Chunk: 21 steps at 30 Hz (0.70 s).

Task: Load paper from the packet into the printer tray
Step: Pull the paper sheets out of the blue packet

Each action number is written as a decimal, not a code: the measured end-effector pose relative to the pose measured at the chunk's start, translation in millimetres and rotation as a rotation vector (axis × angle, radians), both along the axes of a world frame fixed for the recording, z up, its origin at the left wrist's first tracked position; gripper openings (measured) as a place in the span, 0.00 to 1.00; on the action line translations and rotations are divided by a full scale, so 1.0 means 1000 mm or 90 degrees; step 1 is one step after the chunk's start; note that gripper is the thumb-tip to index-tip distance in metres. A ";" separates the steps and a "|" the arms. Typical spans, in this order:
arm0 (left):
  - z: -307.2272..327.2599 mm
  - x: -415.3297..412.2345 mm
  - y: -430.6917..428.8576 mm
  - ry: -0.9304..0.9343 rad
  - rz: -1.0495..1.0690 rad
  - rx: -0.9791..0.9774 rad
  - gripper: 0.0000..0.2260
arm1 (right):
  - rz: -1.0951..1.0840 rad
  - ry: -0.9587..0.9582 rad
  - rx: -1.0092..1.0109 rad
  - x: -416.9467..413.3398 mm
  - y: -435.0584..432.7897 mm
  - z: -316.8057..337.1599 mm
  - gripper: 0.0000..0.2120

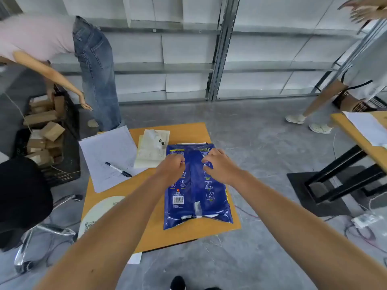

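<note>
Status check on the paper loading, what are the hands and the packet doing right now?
Both hands on blue plastic paper packet, left hand and right hand pinching its back seam. Packet flat on small wooden table, not yet emptied. No printer tray in view.

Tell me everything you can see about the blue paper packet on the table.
The blue plastic paper packet lies flat on the small orange-brown wooden table, back side up. It shows a central seam, a white barcode label, yellow text and a column of white pictograms. Its glossy wrap looks wrinkled, with white paper showing at the far end and bits of tape near the front edge. The left hand and right hand both rest on its far half, fingers at the seam.
</note>
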<state>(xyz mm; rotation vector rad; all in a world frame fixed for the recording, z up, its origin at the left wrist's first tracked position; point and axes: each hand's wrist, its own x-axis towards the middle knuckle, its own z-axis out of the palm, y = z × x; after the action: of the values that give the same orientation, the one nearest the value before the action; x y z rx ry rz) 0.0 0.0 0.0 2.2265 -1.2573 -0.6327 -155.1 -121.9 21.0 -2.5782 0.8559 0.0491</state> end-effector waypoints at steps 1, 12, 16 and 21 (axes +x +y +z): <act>-0.012 -0.002 0.006 0.039 0.011 0.023 0.11 | 0.001 0.040 0.020 -0.006 0.006 -0.008 0.18; -0.094 -0.029 0.048 -0.052 -0.087 0.139 0.12 | 0.018 0.166 0.137 -0.027 0.044 -0.086 0.15; -0.102 -0.036 0.051 0.068 -0.086 0.149 0.14 | 0.017 0.164 0.118 -0.021 0.052 -0.099 0.14; -0.112 -0.044 0.059 0.171 -0.001 0.096 0.16 | -0.005 0.135 0.095 -0.016 0.055 -0.106 0.04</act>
<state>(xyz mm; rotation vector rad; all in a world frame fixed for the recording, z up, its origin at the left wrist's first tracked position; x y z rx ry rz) -43.7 59.3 -111.9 2.1691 -1.1063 -1.0189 -171.4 -67.2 -85.3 -2.4598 0.8999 0.3750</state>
